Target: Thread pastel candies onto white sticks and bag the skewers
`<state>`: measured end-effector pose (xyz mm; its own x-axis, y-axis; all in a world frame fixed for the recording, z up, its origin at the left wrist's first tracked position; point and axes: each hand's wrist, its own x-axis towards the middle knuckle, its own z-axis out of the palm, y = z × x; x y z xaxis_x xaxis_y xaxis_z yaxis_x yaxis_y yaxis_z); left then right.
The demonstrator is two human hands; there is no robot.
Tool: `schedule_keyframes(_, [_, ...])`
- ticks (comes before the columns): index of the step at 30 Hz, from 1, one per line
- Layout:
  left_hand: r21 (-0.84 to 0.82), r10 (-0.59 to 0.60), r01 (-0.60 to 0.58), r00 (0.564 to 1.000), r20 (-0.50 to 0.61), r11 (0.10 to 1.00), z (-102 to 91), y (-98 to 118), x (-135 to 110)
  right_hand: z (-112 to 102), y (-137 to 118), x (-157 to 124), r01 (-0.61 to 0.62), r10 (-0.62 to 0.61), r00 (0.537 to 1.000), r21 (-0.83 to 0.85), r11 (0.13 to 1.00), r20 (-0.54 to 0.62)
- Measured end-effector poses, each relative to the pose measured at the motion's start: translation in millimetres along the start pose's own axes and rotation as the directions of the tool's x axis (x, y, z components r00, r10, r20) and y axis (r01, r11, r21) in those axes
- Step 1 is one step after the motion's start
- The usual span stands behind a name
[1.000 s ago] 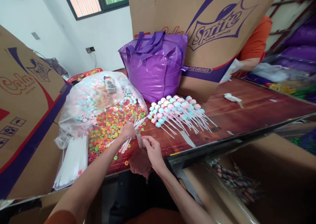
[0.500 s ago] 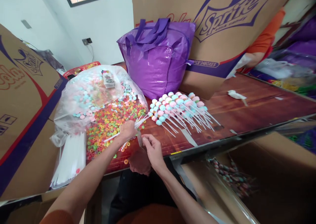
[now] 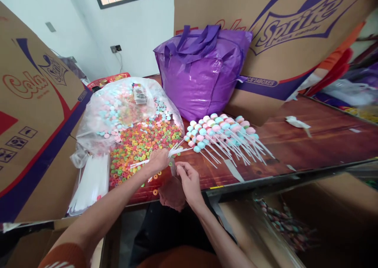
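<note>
My left hand (image 3: 159,159) is closed around a bundle of thin white sticks (image 3: 176,151), whose ends poke out on both sides above the loose candy rings (image 3: 132,148). Close by on the right, my right hand (image 3: 189,179) has thumb and fingertips pinched together; what they hold is too small to tell. Beside those fingertips a narrow, pale strip (image 3: 173,167) stands upright over a reddish-brown lump (image 3: 171,194) at the table edge. To the right lies a pile of candy sticks (image 3: 220,132) with pastel pieces at their heads.
A clear plastic bag (image 3: 97,108) of pastel candies lies behind the rings. White sticks fill a packet (image 3: 91,181) at left. A purple bag (image 3: 201,71) and large cartons (image 3: 283,79) stand behind. An open box (image 3: 333,213) sits below right. Another person's sleeve shows at far right.
The whole view has shifted, so things appear farther right. My left hand still grips the sticks, which lie somewhat flatter; my right hand keeps its pinch beside the strip.
</note>
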<state>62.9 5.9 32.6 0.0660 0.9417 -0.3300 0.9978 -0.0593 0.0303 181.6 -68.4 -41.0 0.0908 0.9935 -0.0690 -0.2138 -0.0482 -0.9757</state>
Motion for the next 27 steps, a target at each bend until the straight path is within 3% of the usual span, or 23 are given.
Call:
schedule_keyframes(14, [0.059, -0.01, 0.009, 1.0, 0.025, 0.998, -6.5, 14.8, 16.4, 0.2, -1.1, -1.3, 0.019, -0.019, 1.0, 0.022, 1.0, 0.014])
schedule_keyframes(27, [0.162, 0.035, -0.034, 0.999, -0.004, 0.986, -2.5, 18.9, -8.0, 0.6, -1.7, 0.5, 0.062, -0.063, 0.998, 0.029, 0.998, 0.024])
